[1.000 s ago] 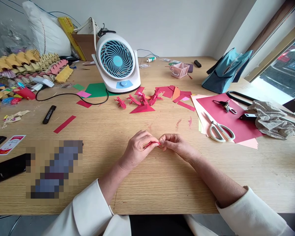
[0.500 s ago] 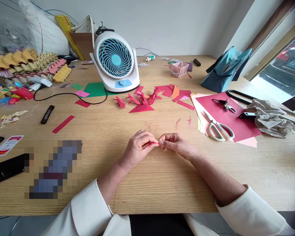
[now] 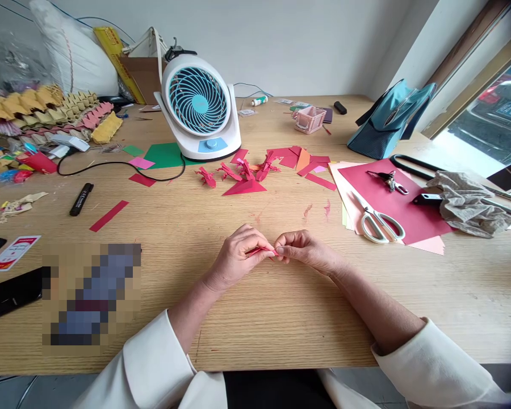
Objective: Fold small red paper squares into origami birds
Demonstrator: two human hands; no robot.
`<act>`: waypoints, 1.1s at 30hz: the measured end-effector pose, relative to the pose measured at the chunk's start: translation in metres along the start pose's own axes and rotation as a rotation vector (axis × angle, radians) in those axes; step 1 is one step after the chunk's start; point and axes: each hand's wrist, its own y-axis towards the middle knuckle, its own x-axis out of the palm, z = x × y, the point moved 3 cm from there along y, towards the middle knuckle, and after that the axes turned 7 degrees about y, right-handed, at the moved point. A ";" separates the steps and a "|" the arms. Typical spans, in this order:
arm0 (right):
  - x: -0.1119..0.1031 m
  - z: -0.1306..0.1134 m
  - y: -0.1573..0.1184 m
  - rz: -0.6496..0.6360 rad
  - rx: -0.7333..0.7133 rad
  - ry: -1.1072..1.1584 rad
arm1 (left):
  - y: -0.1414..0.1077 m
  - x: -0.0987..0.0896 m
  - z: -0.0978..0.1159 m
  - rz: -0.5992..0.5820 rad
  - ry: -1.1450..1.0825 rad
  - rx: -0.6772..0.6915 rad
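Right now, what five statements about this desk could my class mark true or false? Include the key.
The left hand and right hand both pinch red paper. True.
The scissors stand in the pink basket. False: they lie on paper sheets.
The fan stands behind the folded red figures. True.
The marker lies on the green paper. False: it lies on the tabletop.
In the picture, the blue bag is left of the fan. False: right.

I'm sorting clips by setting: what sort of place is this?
Probably a paper-craft workspace, though I can't tell whether home or workshop: folded red paper pieces, white-handled scissors and a red sheet share the wooden table.
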 end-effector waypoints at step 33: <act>0.017 -0.006 -0.007 0.310 -0.226 -0.431 | -0.001 0.006 -0.003 -0.006 -0.184 -0.304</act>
